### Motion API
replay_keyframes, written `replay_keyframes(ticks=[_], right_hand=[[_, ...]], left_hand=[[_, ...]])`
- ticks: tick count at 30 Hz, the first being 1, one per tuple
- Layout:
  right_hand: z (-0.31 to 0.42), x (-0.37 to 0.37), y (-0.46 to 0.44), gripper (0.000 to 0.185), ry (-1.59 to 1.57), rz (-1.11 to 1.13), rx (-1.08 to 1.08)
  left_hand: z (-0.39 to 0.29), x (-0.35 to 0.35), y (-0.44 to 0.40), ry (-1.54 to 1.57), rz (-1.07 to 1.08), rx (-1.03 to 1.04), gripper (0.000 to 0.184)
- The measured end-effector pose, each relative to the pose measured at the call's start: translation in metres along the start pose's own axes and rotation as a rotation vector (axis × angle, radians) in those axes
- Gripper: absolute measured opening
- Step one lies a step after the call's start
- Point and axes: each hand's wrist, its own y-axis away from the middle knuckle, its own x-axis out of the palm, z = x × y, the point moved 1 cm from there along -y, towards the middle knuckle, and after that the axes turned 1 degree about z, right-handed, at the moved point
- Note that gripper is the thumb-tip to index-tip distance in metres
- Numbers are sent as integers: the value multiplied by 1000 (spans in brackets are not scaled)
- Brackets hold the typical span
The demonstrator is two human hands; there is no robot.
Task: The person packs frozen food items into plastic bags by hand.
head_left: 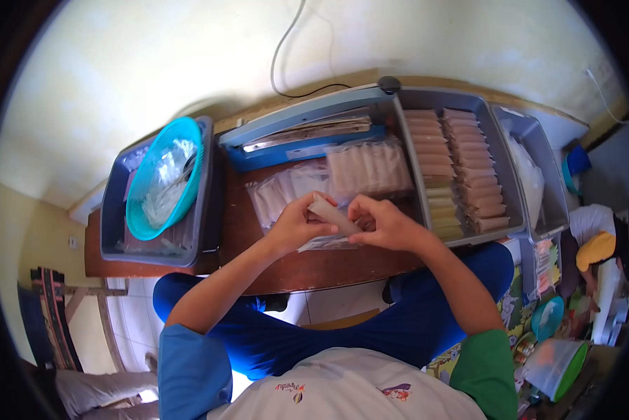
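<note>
Between both hands, a pale pinkish-beige wrapped roll (334, 218) is held at a slant over the table. My left hand (302, 222) grips its upper left end between thumb and fingers. My right hand (383, 222) has its fingers curled at the lower right end. Behind them lie clear plastic packs of similar rolls: one pack (369, 168) is piled higher, and another (276, 198) lies flatter to its left. A grey bin (507, 183) to the right holds stacked rows of wrapped rolls, mostly pinkish with several yellowish ones.
A turquoise basket (138, 199) with clear plastic sits tilted on a dark bin (209, 140) at left. A blue sealer-like device (241, 159) stands at the back of the brown table (293, 276). Another grey bin (556, 203) is far right. Other people are at both edges.
</note>
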Motion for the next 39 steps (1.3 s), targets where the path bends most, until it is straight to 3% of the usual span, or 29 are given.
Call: replay_keyframes(ticks=[2, 3, 5, 6, 8, 14, 18, 20, 21, 23, 26, 30, 33, 35, 39], right_hand=[[-7, 17, -2, 28, 63, 58, 0], [-10, 23, -2, 26, 125, 94, 1], [-12, 33, 0, 18, 114, 140, -2], [-15, 37, 2, 15, 110, 160, 30], [-14, 42, 3, 10, 123, 208, 138], [-26, 67, 3, 10, 230, 315, 65], [-33, 77, 1, 10, 235, 355, 81], [-37, 80, 1, 10, 111, 305, 196], [-39, 80, 1, 10, 113, 305, 197], [-42, 83, 1, 12, 149, 236, 111], [-39, 88, 2, 16, 19, 172, 191], [-47, 97, -3, 20, 144, 82, 40], [-50, 110, -7, 25, -22, -1, 19], [-53, 119, -11, 29, 172, -100, -31], [-50, 137, -23, 31, 271, -274, -68]], left_hand=[[1, -14, 18, -426, 31, -18, 42], [8, -22, 25, -421, 12, -16, 42], [24, -39, 34, -769, -111, 92, 42], [25, -42, 36, -761, -125, 97, 42], [31, -42, 45, -1086, -173, 302, 53], [44, -34, 52, -1547, -217, 296, 68], [45, -41, 48, -1554, -273, 279, 60], [52, -48, 41, -1493, -354, 295, 45], [51, -48, 40, -1491, -355, 295, 45], [47, -49, 40, -1424, -389, 365, 24], [47, -49, 38, -1354, -437, 415, 12], [39, -48, 38, -1286, -480, 500, 10], [36, -48, 38, -1289, -491, 553, 9], [35, -48, 38, -1290, -502, 580, 8], [35, -49, 39, -1295, -500, 604, 8]])
